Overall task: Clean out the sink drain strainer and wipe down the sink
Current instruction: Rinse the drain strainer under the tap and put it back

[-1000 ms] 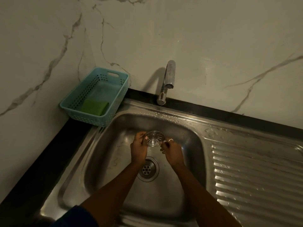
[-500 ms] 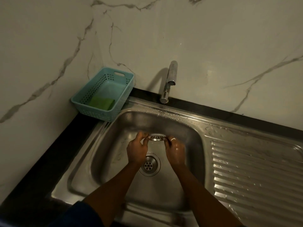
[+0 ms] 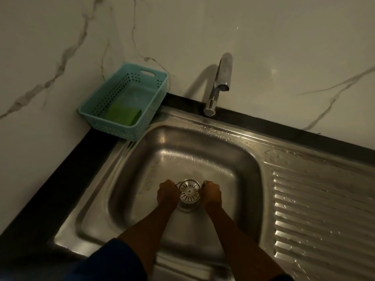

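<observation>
A round slotted metal drain strainer (image 3: 189,192) faces up, directly over the drain opening (image 3: 187,207) in the floor of the steel sink (image 3: 203,157). My left hand (image 3: 168,193) grips its left rim and my right hand (image 3: 211,194) grips its right rim; a ring shows on the right hand. Most of the drain is hidden under the strainer. Whether the strainer rests in the drain or hovers just above it I cannot tell.
A teal plastic basket (image 3: 156,98) with a green sponge (image 3: 123,117) stands at the sink's back left corner against the marble wall. A chrome tap (image 3: 220,84) stands behind the basin with no water running. The ribbed draining board (image 3: 324,209) lies to the right.
Both hands carried the strainer down and toward me, from under the tap to over the drain. It turned from edge-on to face up.
</observation>
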